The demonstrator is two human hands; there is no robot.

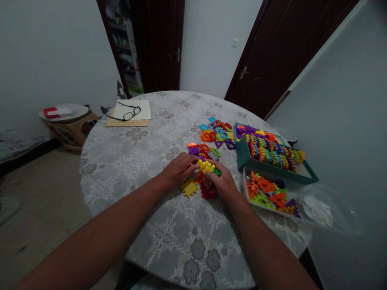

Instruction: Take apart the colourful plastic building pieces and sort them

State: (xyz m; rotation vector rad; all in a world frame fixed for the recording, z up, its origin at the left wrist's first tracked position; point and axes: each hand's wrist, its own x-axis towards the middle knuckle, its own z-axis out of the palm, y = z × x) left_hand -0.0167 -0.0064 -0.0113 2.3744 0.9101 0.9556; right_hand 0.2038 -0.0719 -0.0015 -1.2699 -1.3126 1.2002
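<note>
Keeping the yellow piece (206, 166) steady seems to me the heart of this work, so I would let my right grip (223, 179) act as the anchor and have my left grip (180, 169) do only the fine adjusting. Any knobs are best lined up squarely before I press, with the push straight and even, since a tilted push could pop a joint loose.

My right grip pinches the yellow piece, thumb on the near side and fingers behind it. My left grip curls in at the left end, thumb and fingertips close together; I cannot tell whether it is pinching too. The yellow piece sits between both grips, its knobs showing on top, with a green piece (217, 172) at its right end by my right fingers. Just below, on the table (169, 225), lie a yellow plate (189, 187) and red pieces (208, 191), the latter partly hidden by my right grip.
</note>
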